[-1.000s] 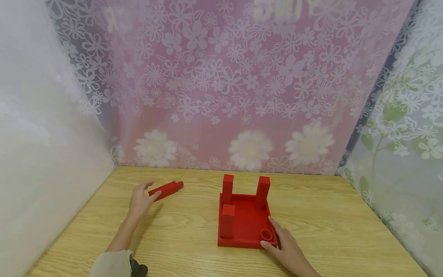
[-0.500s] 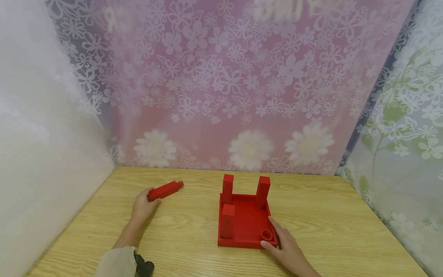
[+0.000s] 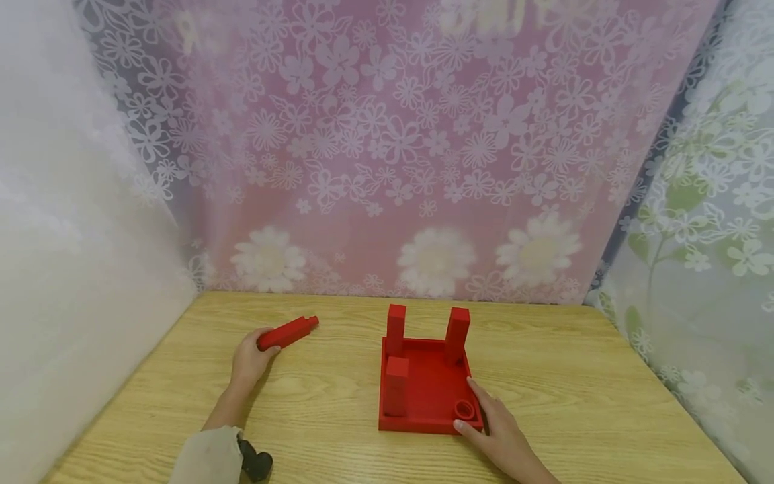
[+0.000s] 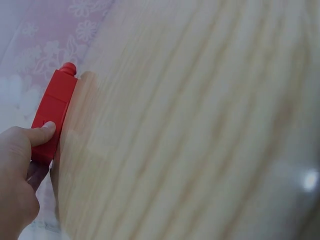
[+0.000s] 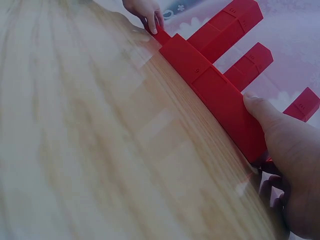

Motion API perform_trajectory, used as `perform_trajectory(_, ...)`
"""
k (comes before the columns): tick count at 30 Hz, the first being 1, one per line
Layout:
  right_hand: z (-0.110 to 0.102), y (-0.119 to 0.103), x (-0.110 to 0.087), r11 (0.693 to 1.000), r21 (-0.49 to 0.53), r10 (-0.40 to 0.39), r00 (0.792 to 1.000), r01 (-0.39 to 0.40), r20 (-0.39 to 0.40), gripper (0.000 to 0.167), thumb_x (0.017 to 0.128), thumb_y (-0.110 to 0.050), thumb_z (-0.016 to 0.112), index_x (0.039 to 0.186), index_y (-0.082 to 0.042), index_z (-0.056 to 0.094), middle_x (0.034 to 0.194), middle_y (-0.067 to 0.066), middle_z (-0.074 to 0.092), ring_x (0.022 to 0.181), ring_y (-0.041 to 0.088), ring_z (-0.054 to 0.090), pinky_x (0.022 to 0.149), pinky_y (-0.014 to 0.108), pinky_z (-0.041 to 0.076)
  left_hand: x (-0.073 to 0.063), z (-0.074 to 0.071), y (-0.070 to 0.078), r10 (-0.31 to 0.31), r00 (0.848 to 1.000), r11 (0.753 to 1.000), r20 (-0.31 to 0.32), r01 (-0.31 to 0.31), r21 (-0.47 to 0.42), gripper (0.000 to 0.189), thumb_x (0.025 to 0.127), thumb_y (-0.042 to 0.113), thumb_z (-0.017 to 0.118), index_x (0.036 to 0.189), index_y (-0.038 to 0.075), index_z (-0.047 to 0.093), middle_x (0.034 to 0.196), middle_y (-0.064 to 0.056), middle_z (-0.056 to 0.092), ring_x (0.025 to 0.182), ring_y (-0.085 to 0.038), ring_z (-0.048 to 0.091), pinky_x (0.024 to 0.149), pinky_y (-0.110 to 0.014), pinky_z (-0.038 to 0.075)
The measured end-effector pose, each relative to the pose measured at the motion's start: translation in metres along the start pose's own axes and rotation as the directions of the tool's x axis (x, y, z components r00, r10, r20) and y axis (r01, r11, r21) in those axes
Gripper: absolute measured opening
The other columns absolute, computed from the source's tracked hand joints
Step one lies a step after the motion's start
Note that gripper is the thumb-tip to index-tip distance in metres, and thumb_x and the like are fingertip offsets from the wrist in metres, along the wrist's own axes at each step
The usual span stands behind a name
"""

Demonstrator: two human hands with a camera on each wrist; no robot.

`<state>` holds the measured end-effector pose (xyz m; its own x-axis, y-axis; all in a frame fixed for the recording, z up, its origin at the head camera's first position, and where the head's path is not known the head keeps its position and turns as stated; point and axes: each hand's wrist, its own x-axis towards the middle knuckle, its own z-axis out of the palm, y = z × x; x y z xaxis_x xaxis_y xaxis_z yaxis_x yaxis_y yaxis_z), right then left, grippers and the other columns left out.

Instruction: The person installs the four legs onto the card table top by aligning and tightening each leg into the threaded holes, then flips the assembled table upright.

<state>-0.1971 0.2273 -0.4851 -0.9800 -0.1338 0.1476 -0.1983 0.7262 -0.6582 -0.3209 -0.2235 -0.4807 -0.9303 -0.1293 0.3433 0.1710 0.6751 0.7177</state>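
Observation:
My left hand [image 3: 249, 359] pinches the near end of a red square leg [image 3: 287, 333] with a round peg on its far end. In the left wrist view the thumb lies on one face of the leg [image 4: 54, 97], fingers behind it. The leg lies low over the table. At the right, a red square base [image 3: 432, 386] with raised walls carries three upright red legs, one of them a front-left leg [image 3: 396, 390]. A round red socket [image 3: 464, 410] shows in its near right corner. There my right hand [image 3: 502, 430] grips the base, thumb on the front wall, fingers along the right side.
The wooden table [image 3: 326, 403] reaches back to a pink flowered curtain [image 3: 387, 168]. Pale sheets enclose it at the left and right. A dark strap device [image 3: 255, 462] sits on the left wrist by the sleeve.
The left hand has moved in around the end of the loose leg and closed its fingers on it. The right hand and the base have stayed put.

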Motion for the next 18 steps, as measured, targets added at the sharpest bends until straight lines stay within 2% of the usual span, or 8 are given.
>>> perform_trajectory(9,0.000,0.000,0.000,1.000,-0.004,-0.010,1.000,0.010,-0.016,0.083,0.080,-0.052,0.063,0.143,-0.008,0.032,0.139,0.015,0.038,0.127,0.036,0.032,0.103,0.053,0.016,-0.002,-0.004,0.015,-0.021,0.999,1.000,-0.047,0.021,-0.010,0.041,0.078,0.004,0.072,0.116,-0.006,0.057,0.113,-0.029,0.054,0.101,-0.041,0.052,0.083,-0.050,0.041)
perform_trajectory(13,0.000,0.000,0.000,1.000,-0.001,-0.021,0.999,0.021,-0.025,0.083,0.080,-0.051,0.064,0.143,-0.007,0.032,0.139,0.015,0.039,0.126,0.036,0.033,0.103,0.053,0.016,-0.006,-0.007,0.028,-0.002,0.998,0.999,-0.063,0.000,-0.032,0.040,0.078,0.005,0.072,0.115,-0.005,0.058,0.110,-0.027,0.056,0.093,-0.037,0.054,0.076,-0.047,0.043)
perform_trajectory(18,0.001,-0.001,0.000,0.999,0.001,-0.035,0.999,0.035,-0.034,0.081,0.081,-0.050,0.064,0.142,-0.007,0.033,0.138,0.016,0.039,0.126,0.036,0.034,0.103,0.054,0.016,-0.010,-0.010,0.043,0.016,0.996,0.998,-0.088,-0.021,-0.065,0.041,0.077,0.005,0.074,0.114,-0.005,0.059,0.109,-0.025,0.058,0.093,-0.035,0.056,0.074,-0.045,0.044)
